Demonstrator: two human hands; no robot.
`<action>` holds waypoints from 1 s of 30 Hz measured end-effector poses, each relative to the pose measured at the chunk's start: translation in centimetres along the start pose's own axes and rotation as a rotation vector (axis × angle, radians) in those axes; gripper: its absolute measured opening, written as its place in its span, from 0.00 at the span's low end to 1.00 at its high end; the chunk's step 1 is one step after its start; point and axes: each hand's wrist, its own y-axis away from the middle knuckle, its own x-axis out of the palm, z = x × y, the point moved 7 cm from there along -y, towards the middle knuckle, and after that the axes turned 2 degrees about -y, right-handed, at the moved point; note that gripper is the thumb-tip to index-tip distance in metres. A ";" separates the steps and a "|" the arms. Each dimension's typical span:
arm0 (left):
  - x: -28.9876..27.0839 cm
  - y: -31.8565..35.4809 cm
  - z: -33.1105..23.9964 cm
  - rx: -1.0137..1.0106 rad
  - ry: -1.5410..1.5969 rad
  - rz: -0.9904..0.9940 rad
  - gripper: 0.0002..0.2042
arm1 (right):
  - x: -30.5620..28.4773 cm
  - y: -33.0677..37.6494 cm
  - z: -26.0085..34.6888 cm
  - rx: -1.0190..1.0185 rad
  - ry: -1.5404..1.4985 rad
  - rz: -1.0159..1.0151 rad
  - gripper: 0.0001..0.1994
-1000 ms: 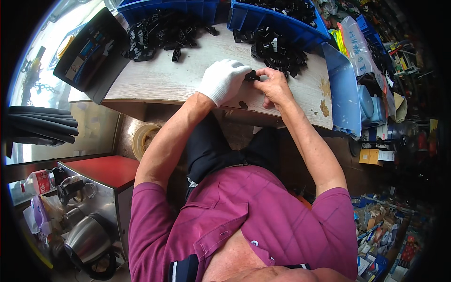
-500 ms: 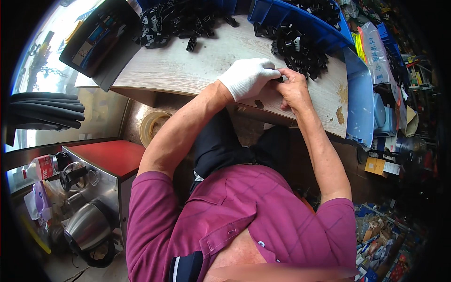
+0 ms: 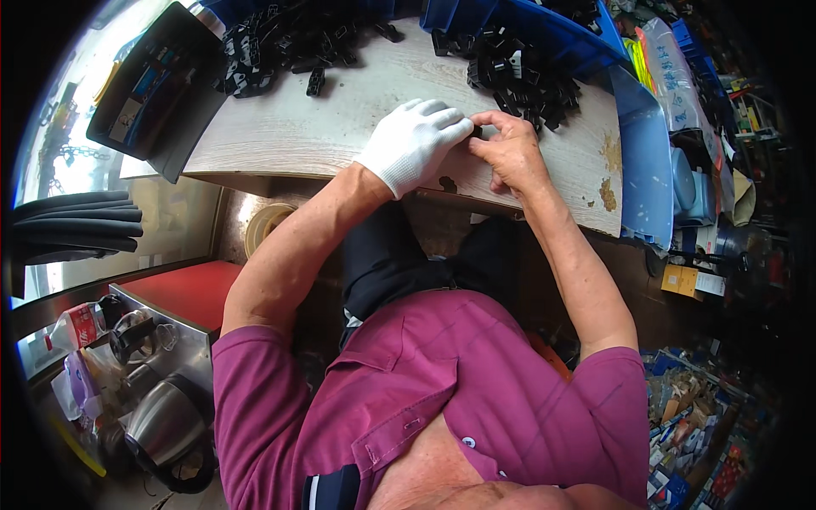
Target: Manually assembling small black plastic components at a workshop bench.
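My left hand (image 3: pixel 415 144), in a white knit glove, is over the table's near side, its fingers bent toward my right hand. My bare right hand (image 3: pixel 513 160) meets it there, thumb and forefinger pinching a small black plastic part (image 3: pixel 478 133). Gloved fingertips are at the part's left side; most of it is hidden between the two hands. Beyond them lies a heap of similar black plastic parts (image 3: pixel 531 89). A larger heap of black parts (image 3: pixel 289 38) spreads at the far left, with a single black part (image 3: pixel 316 82) lying apart from it.
The pale wood-look table (image 3: pixel 263 127) has worn patches by its near edge. Blue bins (image 3: pixel 552 38) line its back, and a light blue bin (image 3: pixel 642 153) stands at the right. A dark panel-like object (image 3: pixel 153 81) leans at the left. Below left is a metal kettle (image 3: pixel 170 421).
The whole view has shifted slightly, so table and hands appear farther left. My gloved hand has turned, showing more of its back and fingers. The right thumb and forefinger still pinch the part.
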 end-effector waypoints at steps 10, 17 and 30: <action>-6.5 3.1 3.2 -0.311 -0.285 -0.665 0.15 | -1.2 0.9 -0.4 -0.062 -0.164 -0.007 0.19; -7.0 9.0 12.2 -0.793 -0.618 -0.292 0.11 | -9.4 1.5 -2.4 -0.059 -0.507 -0.279 0.19; -5.1 5.9 10.2 -0.528 -0.395 -0.234 0.14 | -11.9 0.8 -2.0 -0.007 -0.418 -0.360 0.14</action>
